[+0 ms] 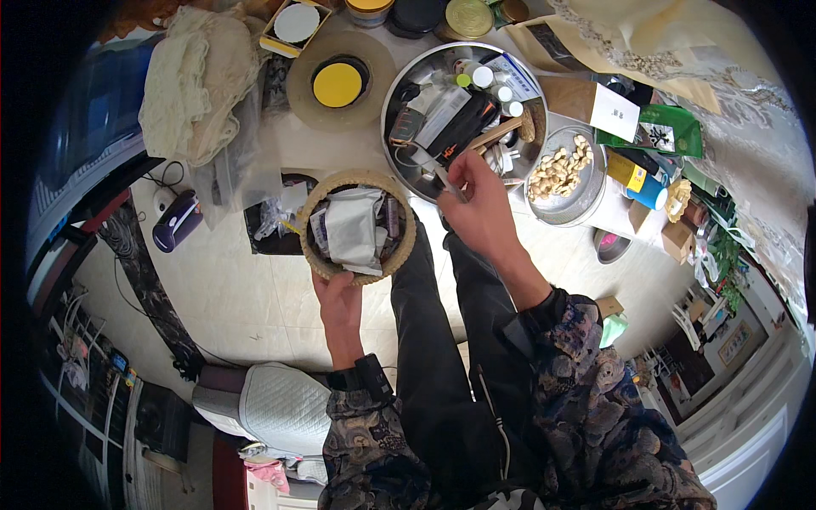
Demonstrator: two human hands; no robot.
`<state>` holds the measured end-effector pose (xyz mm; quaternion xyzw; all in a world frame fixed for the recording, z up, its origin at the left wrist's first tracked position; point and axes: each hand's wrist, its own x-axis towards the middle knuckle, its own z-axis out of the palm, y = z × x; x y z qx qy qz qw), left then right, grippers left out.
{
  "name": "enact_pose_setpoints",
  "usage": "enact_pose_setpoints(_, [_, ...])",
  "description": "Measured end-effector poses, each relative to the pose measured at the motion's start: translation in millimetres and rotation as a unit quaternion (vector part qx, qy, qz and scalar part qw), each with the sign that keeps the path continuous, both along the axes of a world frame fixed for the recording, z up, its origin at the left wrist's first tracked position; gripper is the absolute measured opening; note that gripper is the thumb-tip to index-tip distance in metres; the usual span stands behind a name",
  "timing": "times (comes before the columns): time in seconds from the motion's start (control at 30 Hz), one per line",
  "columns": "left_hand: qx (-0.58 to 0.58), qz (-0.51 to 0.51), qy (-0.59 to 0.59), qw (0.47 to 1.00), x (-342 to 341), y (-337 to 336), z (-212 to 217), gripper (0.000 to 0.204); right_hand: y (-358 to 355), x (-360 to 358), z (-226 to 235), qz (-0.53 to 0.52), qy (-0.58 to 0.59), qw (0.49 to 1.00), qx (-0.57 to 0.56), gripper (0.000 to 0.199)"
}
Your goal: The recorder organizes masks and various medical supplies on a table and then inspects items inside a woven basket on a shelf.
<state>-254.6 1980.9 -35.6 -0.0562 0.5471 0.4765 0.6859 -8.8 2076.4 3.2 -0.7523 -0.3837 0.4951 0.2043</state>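
Note:
My left hand (338, 302) is closed on the near rim of a round woven basket (406, 255), holding it off the table's near edge. White packets (352, 228) and a few small purple-and-white boxes lie in the basket. My right hand (478, 202) is over the near rim of a large round metal basin (396, 174), its fingers pinched on a thin pale stick-like thing (450, 182) whose kind I cannot make out. The basin holds several small bottles (483, 77), a black pouch (466, 127), a brown-handled tool (501, 133) and other small items.
Right of the basin stands a metal plate (600, 183) of pale nuts. A straw hat-like round thing (299, 81) with a yellow lid, jars (468, 19) and boxes (565, 98) crowd the table. Below are a dark bin (265, 242) and a padded seat (285, 404).

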Motion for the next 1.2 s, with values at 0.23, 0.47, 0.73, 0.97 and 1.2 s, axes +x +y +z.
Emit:
enact_pose_setpoints(0.23, [-0.005, 0.006, 0.005, 1.0, 3, -1, 1, 0.079, -16, 9, -7, 0.063, -0.081, 0.994, 0.04, 0.021])
enact_pose_setpoints(0.47, [0.002, -0.005, 0.015, 1.0, -1, -9, -6, 0.076, -21, 18, -16, 0.202, -0.158, 0.957, 0.135, 0.014])
enact_pose_setpoints(0.73, [0.007, -0.002, 0.017, 1.0, -5, -10, -4, 0.075, 2, 36, -24, 0.196, -0.204, 0.933, 0.222, 0.019])
enact_pose_setpoints(0.97, [0.01, -0.001, 0.015, 1.0, -1, -7, -2, 0.074, 64, 28, -28, 0.3, -0.356, 0.874, 0.138, 0.041])
enact_pose_setpoints(1.2, [0.019, 0.004, 0.006, 1.0, -2, -7, -4, 0.076, 75, 19, -45, 0.195, -0.35, 0.899, 0.176, 0.052])
